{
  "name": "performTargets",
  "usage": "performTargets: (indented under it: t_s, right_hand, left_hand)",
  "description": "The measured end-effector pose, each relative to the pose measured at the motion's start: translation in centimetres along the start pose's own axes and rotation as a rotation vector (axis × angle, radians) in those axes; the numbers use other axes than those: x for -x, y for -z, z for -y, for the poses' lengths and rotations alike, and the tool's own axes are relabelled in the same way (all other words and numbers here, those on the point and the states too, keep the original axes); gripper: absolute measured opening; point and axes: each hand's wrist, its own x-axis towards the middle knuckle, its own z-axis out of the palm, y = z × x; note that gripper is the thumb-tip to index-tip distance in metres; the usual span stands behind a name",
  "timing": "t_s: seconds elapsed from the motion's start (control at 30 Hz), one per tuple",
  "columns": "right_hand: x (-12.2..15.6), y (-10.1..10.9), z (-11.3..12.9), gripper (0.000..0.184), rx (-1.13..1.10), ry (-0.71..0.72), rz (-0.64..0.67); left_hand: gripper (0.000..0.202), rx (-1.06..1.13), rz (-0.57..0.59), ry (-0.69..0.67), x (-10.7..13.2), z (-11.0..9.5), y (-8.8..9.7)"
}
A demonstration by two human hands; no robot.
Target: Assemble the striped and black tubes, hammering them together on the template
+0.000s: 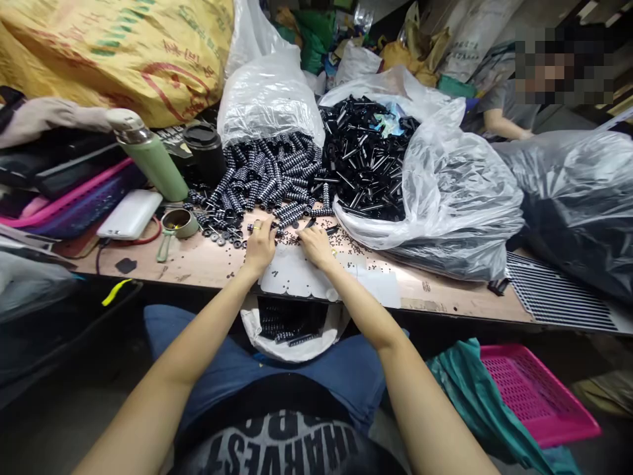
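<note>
On the bench, my left hand (260, 245) is closed around a ribbed black-and-white rod (250, 227), whose end sticks out to the left of the fingers. Close by on the right, my right hand (317, 245) has its fingertips pinched low over the bench, among tiny dark pieces (353, 245); what they hold is too small to make out. Beyond both hands lies a heap of similar ribbed rods (267, 175), spilling from a white plastic bag (271, 99). Small round washers (221, 240) lie left of my left hand. White sheets (291, 274) lie under my wrists.
Black tube-like parts (363, 158) fill an open clear bag (459, 191) at right. Leftward stand a green flask (153, 161), black cup (205, 152), small metal cup (185, 223) and white power bank (129, 214). A white-rimmed bag (297, 353) hangs below the bench edge. Another person (509, 109) sits at far right.
</note>
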Motion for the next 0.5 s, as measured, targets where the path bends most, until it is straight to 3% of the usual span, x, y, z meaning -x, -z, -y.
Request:
performTargets:
  t_s: [0.1,0.2,0.27,0.37,0.43,0.5]
  right_hand:
    - [-1.2,0.9,-0.1,0.022,-0.3,0.017,0.012]
    - [-0.4,3.0,-0.2,0.032,-0.772,0.02,0.097]
    - [0.6,4.2,0.4,0.043,-0.887,0.014,0.14]
    - [2.4,4.7,2.0,0.077,-0.662,0.098,0.038]
    - [3.5,4.3,2.8,0.103,-0.427,0.19,0.009]
    - [4.4,3.8,3.0,0.112,-0.3,0.221,-0.017]
  left_hand:
    - [0.036,0.214,-0.072,0.024,0.5,-0.8,2.0]
    - [0.038,0.438,0.125,0.077,1.1,-2.1,3.0]
    - [0.032,0.647,0.261,0.256,1.5,-3.0,2.7]
    - [0.033,0.907,0.313,0.583,2.0,-4.2,1.8]
    - [0.035,0.992,0.328,0.659,2.2,-4.9,1.5]
    - [0.037,1.067,0.341,0.672,2.2,-5.3,1.5]
